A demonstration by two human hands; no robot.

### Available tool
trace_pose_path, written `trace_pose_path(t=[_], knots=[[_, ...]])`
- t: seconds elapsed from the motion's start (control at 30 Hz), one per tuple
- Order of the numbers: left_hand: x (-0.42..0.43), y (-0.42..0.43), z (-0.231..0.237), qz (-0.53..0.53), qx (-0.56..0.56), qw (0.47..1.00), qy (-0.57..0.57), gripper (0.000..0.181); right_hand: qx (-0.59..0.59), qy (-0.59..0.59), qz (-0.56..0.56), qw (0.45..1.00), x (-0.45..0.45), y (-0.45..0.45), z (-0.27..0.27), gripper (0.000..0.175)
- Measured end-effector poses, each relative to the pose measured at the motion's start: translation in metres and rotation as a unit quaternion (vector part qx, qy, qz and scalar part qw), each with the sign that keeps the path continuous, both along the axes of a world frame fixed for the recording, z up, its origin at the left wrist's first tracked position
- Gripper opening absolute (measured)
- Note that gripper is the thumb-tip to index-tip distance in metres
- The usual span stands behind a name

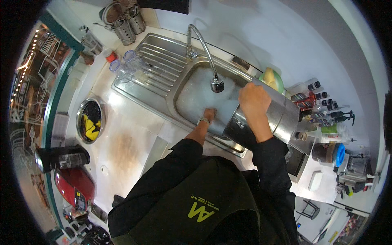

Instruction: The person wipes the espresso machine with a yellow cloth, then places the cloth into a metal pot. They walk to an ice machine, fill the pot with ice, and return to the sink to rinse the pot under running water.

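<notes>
My left hand (210, 114) is partly sunk in the soapy water of the stainless steel sink (176, 105); its fingers are hidden by foam. My right hand (254, 97), curled into a fist, is at the upper edge of a large metal container (283, 118) that lies tilted over the sink's right side. Whether its fingers grip the rim cannot be made out. The flexible faucet (217, 84) hangs above the foam, between and beyond my hands.
Clear glasses (125, 75) stand on the ribbed drainboard (163, 67) at left. A round metal bowl (103, 122) holds a yellow cloth (91, 128). Several bottles (306, 102) line the wall at right, near a green bowl (278, 82). Perforated cutlery holders (125, 32) stand behind the drainboard.
</notes>
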State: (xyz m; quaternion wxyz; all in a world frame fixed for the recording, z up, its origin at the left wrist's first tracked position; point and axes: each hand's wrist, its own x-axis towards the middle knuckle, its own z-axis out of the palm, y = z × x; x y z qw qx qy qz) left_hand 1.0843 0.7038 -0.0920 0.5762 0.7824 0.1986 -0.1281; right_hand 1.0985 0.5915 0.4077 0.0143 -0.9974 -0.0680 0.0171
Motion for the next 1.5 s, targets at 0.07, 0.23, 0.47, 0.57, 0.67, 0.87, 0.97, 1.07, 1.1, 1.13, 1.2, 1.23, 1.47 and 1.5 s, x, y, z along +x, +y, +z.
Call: trace_pose_path(t=[0.07, 0.23, 0.47, 0.57, 0.67, 0.87, 0.97, 1.07, 1.1, 1.13, 1.2, 1.23, 1.47, 1.5], knots=[[-0.001, 0.003, -0.001, 0.076, -0.127, 0.989, 0.030, 0.020, 0.012, -0.014, 0.025, 1.000, 0.001, 0.001, -0.004, 0.029], [-0.014, 0.017, 0.005, 0.157, -0.304, 0.939, 0.041, 0.032, 0.035, -0.029, 0.027, 0.999, 0.003, -0.010, 0.003, 0.032], [-0.009, 0.063, 0.086, 0.101, -0.232, 0.965, 0.070, 0.036, 0.063, -0.028, 0.073, 0.995, -0.016, -0.012, 0.006, 0.031], [-0.008, 0.080, 0.141, 0.137, -0.157, 0.976, 0.058, 0.035, 0.072, -0.019, 0.060, 0.995, -0.024, -0.012, 0.005, 0.031], [0.015, 0.103, 0.171, 0.143, -0.166, 0.976, 0.022, 0.034, 0.062, 0.002, 0.035, 0.997, -0.033, -0.014, 0.011, 0.029], [0.109, 0.178, 0.181, 0.141, -0.208, 0.967, -0.027, 0.040, 0.009, -0.111, -0.070, 0.991, -0.045, -0.009, 0.001, 0.024], [0.151, 0.155, 0.211, 0.206, -0.265, 0.942, -0.013, 0.047, -0.018, -0.185, -0.135, 0.973, -0.052, -0.038, -0.007, 0.025], [0.181, 0.165, 0.204, 0.189, -0.383, 0.904, -0.018, 0.053, 0.012, -0.251, -0.133, 0.959, -0.066, -0.063, 0.000, 0.021], [0.189, 0.167, 0.196, 0.183, -0.409, 0.894, -0.021, 0.055, 0.014, -0.260, -0.147, 0.954, -0.067, -0.066, 0.002, 0.020], [0.199, 0.170, 0.187, 0.179, -0.434, 0.883, -0.027, 0.058, 0.017, -0.273, -0.158, 0.949, -0.068, -0.066, 0.005, 0.020], [0.211, 0.171, 0.169, 0.177, -0.457, 0.871, -0.029, 0.057, 0.038, -0.307, -0.152, 0.939, -0.070, -0.065, 0.011, 0.021], [0.209, 0.152, 0.179, 0.210, -0.497, 0.841, -0.036, 0.058, 0.024, -0.318, -0.169, 0.933, -0.074, -0.064, 0.011, 0.021], [0.200, 0.144, 0.191, 0.292, -0.619, 0.727, -0.062, 0.045, 0.044, -0.359, -0.217, 0.906, -0.083, -0.019, 0.015, 0.021], [0.188, 0.140, 0.196, 0.208, -0.561, 0.799, -0.060, 0.040, 0.051, -0.340, -0.238, 0.908, -0.084, -0.013, 0.012, 0.021]])
